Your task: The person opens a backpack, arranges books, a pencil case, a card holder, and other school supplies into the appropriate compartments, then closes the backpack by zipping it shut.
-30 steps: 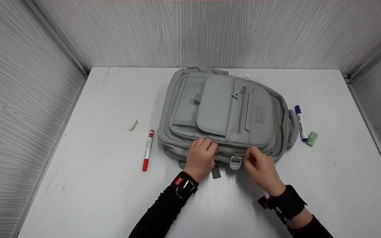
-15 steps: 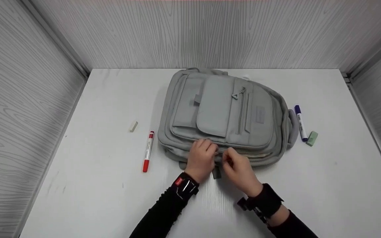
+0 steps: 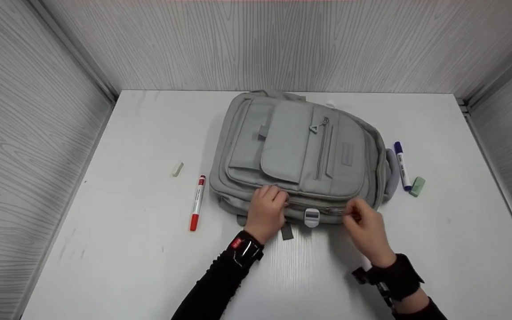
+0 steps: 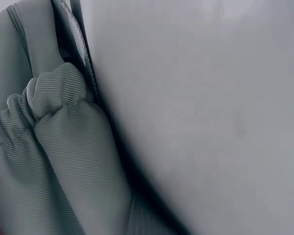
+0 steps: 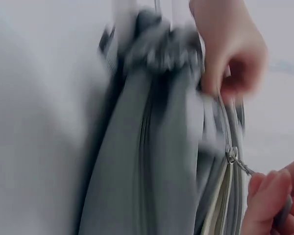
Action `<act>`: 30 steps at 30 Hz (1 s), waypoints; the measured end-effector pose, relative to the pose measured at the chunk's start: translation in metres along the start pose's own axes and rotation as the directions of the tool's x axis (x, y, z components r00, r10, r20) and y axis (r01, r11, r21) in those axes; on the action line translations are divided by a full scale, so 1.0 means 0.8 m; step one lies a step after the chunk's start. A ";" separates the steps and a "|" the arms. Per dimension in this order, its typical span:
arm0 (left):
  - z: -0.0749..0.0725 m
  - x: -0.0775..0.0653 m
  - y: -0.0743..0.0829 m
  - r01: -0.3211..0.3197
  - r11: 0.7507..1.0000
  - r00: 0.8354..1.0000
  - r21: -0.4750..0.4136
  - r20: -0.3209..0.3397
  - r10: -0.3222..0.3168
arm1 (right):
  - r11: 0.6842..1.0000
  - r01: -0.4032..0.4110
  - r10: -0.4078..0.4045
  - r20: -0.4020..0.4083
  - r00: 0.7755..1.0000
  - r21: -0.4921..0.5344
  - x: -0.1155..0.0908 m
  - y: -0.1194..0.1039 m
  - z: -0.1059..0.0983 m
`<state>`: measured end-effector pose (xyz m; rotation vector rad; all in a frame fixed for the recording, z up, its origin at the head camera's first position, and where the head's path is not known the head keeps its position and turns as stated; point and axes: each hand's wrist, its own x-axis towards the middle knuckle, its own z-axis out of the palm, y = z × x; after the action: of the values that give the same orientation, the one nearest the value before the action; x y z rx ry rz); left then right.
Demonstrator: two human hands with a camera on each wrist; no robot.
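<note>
A grey backpack [image 3: 285,151] lies front side up on the white table. Along its near side, my left hand [image 3: 266,215] grips the fabric edge beside the zipper with curled fingers. Farther right, my right hand [image 3: 366,231] pinches a zipper pull; the right wrist view shows the metal slider [image 5: 231,155] with its cord running into the fingers [image 5: 264,198]. A pale lining strip shows between the zipper edges by the slider. Between the hands hangs a light buckle [image 3: 312,218]. The left wrist view shows the bag's gathered side pocket [image 4: 78,156], with that hand's fingers out of view.
Left of the bag lie a red marker [image 3: 197,203] and a small whitish eraser [image 3: 178,169]. A blue marker [image 3: 402,166] and a green eraser [image 3: 417,186] lie close to its right end. Grey wood-grain panels [image 3: 256,44] enclose the table's back and sides.
My right hand first went left along the zipper toward my left hand, then back right, past where it began. The left hand keeps its hold. The buckle, hidden half a second ago, shows again.
</note>
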<state>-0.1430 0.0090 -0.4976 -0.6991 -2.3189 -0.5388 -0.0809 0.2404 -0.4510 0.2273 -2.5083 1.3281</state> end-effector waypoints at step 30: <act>-0.030 0.006 -0.077 0.038 0.999 0.994 -0.036 0.107 -0.034 | 0.962 -0.220 0.197 -0.146 0.969 -0.159 0.003 0.047 -0.058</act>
<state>-0.1724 -0.0498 -0.4893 -0.7207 -2.4305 -0.5755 -0.0848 0.2997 -0.4551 -0.1610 -2.5743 1.1444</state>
